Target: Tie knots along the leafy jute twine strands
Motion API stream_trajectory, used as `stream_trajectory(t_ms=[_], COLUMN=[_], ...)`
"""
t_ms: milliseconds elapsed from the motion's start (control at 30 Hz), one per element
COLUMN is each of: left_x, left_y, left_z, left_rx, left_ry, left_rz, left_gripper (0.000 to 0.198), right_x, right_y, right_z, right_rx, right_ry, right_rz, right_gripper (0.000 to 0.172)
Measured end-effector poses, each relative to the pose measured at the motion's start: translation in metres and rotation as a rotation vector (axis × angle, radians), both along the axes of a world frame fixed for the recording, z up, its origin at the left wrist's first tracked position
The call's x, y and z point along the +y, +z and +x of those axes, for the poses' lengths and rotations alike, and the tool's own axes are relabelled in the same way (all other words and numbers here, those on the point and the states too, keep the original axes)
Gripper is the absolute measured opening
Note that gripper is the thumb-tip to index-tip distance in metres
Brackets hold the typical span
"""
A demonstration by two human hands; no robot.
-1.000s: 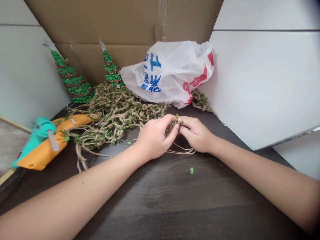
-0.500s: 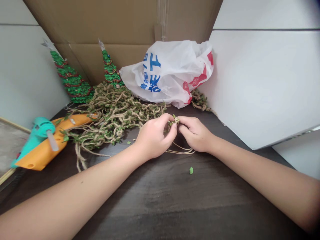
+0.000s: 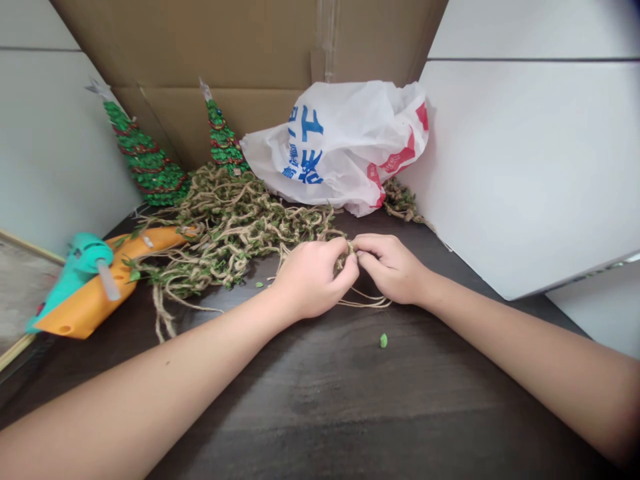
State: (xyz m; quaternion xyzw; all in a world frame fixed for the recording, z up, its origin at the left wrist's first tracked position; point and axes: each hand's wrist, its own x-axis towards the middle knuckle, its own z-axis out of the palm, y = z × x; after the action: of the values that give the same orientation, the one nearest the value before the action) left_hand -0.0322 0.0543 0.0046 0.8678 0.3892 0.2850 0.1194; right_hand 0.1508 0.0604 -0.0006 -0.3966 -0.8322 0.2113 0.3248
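My left hand (image 3: 317,277) and my right hand (image 3: 389,267) meet over the dark table, both closed in a pinch. Between their fingertips is a piece of leafy twine garland (image 3: 341,264), mostly covered by the fingers. Thin loose twine ends (image 3: 367,301) trail onto the table beneath my right hand. Just behind and left of my hands lies a tangled heap of knotted twine with green leaves (image 3: 235,230). A small loose green leaf (image 3: 383,341) rests on the table in front of my hands.
At left a turquoise glue gun (image 3: 83,260) lies over an orange holder (image 3: 83,313). Two small green Christmas trees (image 3: 150,170) stand at the back. Behind my hands sits a white plastic bag (image 3: 360,140). Cardboard (image 3: 200,40) and a white panel (image 3: 525,160) bound the table.
My left fingers have shifted slightly right and closed further over the garland piece, so less of it shows. My right hand has barely moved.
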Motion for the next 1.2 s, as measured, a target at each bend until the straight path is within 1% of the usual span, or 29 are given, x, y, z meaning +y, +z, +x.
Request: stream_trajectory(t_ms=[200,567,933,1200], left_x=[-0.001,-0.0014,0.0009,0.0011], left_y=[-0.0004,0.001,-0.0015,-0.0033], left_z=[0.0001,0.0005,0.0003,0.001], left_rx=[0.028,0.051,0.052,0.089], left_ry=[0.042,0.039,-0.031,-0.028], left_rz=[0.023,0.053,0.038,0.038], left_gripper=[0.022,0.021,0.019,0.019], right_x=[-0.0014,-0.0013,-0.0011,-0.0006], right_y=[0.0004,-0.0001,-0.0001,-0.0005], right_z=[0.0006,0.0011,-0.0001,-0.0002], right_rx=[-0.009,0.003,-0.051,-0.068], right_ry=[-0.023,-0.026,-0.045,-0.057], right_rz=[-0.035,-0.027,-0.011,-0.001], right_gripper=[0.025,0.025,0.025,0.023])
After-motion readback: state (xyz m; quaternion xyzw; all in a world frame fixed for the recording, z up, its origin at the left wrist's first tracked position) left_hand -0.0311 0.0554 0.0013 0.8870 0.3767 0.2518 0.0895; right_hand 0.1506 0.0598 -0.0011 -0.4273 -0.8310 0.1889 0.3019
